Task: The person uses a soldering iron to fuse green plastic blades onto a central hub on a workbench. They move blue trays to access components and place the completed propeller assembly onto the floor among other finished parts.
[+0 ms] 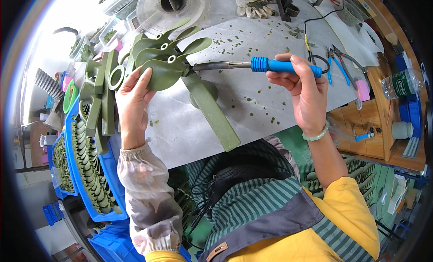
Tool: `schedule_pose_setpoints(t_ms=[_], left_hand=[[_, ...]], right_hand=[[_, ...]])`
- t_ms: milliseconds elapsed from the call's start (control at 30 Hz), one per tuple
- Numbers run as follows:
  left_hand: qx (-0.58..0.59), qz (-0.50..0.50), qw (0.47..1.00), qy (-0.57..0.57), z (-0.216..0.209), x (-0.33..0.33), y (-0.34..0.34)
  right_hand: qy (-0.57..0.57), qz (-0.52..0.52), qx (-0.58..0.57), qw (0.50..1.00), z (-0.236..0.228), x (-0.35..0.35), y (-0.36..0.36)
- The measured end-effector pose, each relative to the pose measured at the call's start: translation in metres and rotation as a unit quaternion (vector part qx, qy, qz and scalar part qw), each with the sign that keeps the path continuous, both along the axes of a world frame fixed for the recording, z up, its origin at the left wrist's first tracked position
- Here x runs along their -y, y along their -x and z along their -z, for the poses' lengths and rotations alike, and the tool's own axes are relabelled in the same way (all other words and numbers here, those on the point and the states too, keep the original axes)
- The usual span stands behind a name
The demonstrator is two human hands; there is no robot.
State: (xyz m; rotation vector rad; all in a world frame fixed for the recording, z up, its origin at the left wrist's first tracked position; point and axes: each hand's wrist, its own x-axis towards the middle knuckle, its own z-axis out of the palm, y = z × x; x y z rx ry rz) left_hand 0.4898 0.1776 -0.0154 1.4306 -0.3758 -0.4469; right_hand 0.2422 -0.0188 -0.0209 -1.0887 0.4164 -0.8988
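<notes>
My right hand (306, 92) is closed around the blue handle of a soldering iron (282, 66). Its metal shaft points left, and the tip meets a dark green wax-like bar (212, 111) close to the hub of a green propeller (160, 74). Pinched between thumb and fingers, that propeller's blade is held by my left hand (133, 97). More propellers (151, 46) stand in a row behind it, each with a pale ring at its hub. The bar slants toward the table's near edge. Whether the propeller is joined to the bar cannot be made out.
Green bars with rings (108, 92) stand left. Beyond them, blue crates (104, 171) hold many green parts. Green crumbs dot the grey tabletop (266, 113). Pliers (338, 65), a glove (252, 4), a round clear lid (149, 11) and a bottle (401, 83) lie around; the iron's cord (307, 25) runs backward.
</notes>
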Motion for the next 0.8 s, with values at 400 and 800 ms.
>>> schedule_pose_setpoints(t_ms=[400, 800], left_hand=[[-0.004, -0.005, 1.000, 0.002, 0.0015, -0.0001, -0.0021], [0.002, -0.009, 1.000, -0.008, -0.0010, 0.0009, 0.0005]], right_hand=[[-0.010, -0.009, -0.007, 1.000, 0.0013, -0.0022, 0.0041], [-0.002, 0.007, 0.005, 1.000, 0.0010, -0.0014, -0.0006]])
